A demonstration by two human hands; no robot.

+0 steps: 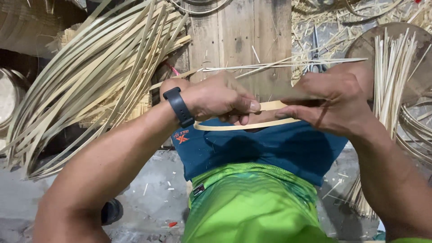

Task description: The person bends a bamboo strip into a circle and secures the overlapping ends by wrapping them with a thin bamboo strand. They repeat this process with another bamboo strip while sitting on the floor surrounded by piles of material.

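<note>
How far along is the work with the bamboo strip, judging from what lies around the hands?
Done, it seems: many split bamboo strips lie piled at the left, and thin bamboo sticks at the right. In hand: the left hand and right hand both grip one flat bamboo strip, bent in a curve over the lap. Left: that big pile looks unworked, so probably much remains.

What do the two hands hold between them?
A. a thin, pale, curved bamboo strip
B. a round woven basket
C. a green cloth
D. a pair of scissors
A: the left hand and the right hand both pinch a thin, pale, curved bamboo strip above the lap, while the metal scissors lie apart on the floor.
</note>
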